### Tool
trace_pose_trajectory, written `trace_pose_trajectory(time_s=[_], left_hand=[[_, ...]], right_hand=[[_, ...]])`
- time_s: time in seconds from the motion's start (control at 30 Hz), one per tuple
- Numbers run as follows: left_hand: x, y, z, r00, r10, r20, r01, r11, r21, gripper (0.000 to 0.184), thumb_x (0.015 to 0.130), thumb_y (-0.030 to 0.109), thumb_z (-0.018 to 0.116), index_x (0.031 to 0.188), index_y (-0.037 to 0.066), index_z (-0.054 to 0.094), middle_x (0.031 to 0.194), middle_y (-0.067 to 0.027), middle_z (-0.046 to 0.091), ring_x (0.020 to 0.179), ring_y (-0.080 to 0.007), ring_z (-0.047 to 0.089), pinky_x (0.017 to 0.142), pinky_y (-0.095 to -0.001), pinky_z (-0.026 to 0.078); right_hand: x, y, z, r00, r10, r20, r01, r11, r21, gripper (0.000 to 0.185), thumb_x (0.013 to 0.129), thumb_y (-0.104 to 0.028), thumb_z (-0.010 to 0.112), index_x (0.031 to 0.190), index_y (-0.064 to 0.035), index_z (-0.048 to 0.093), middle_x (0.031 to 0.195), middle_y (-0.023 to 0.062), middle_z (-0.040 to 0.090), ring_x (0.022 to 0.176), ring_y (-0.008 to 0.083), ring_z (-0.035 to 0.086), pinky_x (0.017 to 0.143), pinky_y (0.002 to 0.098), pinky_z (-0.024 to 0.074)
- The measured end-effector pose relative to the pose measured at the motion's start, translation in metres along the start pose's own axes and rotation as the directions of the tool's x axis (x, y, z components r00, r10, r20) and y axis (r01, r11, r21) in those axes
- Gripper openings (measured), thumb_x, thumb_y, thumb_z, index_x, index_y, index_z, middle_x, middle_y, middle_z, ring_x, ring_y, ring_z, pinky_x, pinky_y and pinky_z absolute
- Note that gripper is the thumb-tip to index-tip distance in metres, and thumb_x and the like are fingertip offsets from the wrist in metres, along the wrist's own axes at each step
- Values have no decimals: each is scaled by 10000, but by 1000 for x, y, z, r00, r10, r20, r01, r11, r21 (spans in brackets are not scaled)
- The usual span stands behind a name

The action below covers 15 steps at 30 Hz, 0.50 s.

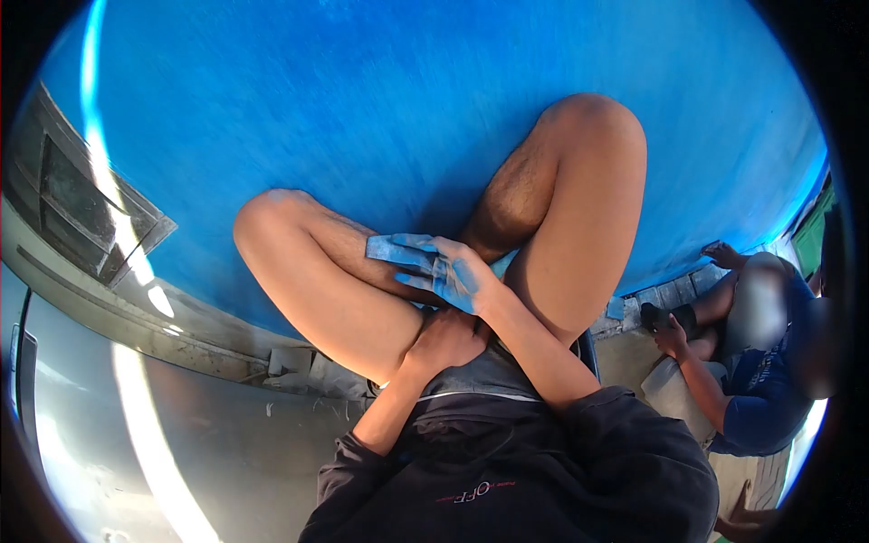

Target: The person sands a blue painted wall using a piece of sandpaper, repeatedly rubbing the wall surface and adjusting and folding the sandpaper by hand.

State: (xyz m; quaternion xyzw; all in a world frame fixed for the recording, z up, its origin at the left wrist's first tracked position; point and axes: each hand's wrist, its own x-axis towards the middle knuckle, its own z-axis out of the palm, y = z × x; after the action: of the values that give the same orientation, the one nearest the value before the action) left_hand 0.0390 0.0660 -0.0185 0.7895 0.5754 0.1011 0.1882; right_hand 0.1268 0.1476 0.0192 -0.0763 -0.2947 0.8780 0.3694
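My right hand (460, 276) is in front of my lap, its fingers and palm smeared with blue. Between its fingers is a flat, blue-stained rectangular piece (385, 248), perhaps sandpaper; its kind is not clear. Just below, my left hand (448, 338) rests in my lap with its fingers curled. Its fingertips are partly hidden, so whether they hold anything cannot be seen. Beyond my bent bare knees stands a large blue wall (362, 100), streaked with lighter patches.
On the right a person in a dark blue shirt (769, 407) sits low, a hand (670, 337) near a dark object. A grey metal panel (226, 443) lies at lower left. A dark framed opening (81, 195) is at far left. Rubble (317, 373) lines the wall's foot.
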Motion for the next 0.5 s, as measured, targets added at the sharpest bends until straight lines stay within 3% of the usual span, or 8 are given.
trace_pose_trajectory(time_s=[0.1, 0.17, 0.3, 0.37, 0.4, 0.5], left_hand=[[1, -1, 1, 994, -81, 75, 74, 993, 90, 393, 946, 307, 539, 1110, -14, 695, 1089, -304, 691, 1026, -475, 655, 955, -538, 508], [1, -2, 2, 997, -31, 72, 26, 997, 72, 394, 950, 309, 533, 1109, -12, 696, 1082, -305, 692, 1027, -471, 658, 951, -541, 509], [1, -9, 10, 988, 116, -98, -115, 993, 16, 382, 954, 290, 523, 1109, -17, 691, 1041, -300, 699, 985, -472, 669, 903, -559, 523], [3, 1, -2, 995, -41, 96, 33, 996, 85, 381, 952, 285, 537, 1122, -26, 677, 1054, -305, 693, 980, -480, 665, 896, -565, 523], [1, 4, -3, 996, -41, 81, 35, 996, 77, 381, 947, 281, 553, 1124, -35, 672, 1060, -314, 686, 986, -484, 659, 898, -566, 521], [1, 2, 0, 999, -26, 26, 25, 999, 37, 374, 939, 279, 568, 1115, -31, 681, 1050, -316, 688, 984, -487, 657, 899, -565, 521]], right_hand=[[6, 4, -6, 999, 43, -13, -43, 999, -12, 418, 1064, -240, 448, 1386, -4, 571, 1383, 134, 615, 1291, 244, 584, 1098, 429, 482], [5, 4, 0, 995, 27, -99, -41, 989, -144, 397, 1077, -229, 455, 1390, -19, 580, 1360, 126, 631, 1236, 264, 621, 1084, 411, 494], [9, 16, -2, 970, -147, -194, 121, 983, -142, 460, 1029, -21, 522, 1488, -43, 497, 1377, 143, 584, 1203, 266, 620, 1018, 395, 568], [8, 15, -4, 964, -197, -178, 154, 961, -227, 444, 1016, 1, 518, 1455, -56, 543, 1365, 132, 593, 1204, 249, 619, 968, 389, 605], [3, 10, -3, 958, -210, -197, 162, 959, -235, 444, 1016, 1, 518, 1455, -56, 543, 1365, 132, 593, 1204, 249, 619, 968, 389, 605], [-6, -3, 10, 985, -85, -153, 20, 923, -385, 431, 985, 30, 539, 1405, -47, 594, 1335, 113, 617, 1192, 235, 631, 896, 383, 643]])
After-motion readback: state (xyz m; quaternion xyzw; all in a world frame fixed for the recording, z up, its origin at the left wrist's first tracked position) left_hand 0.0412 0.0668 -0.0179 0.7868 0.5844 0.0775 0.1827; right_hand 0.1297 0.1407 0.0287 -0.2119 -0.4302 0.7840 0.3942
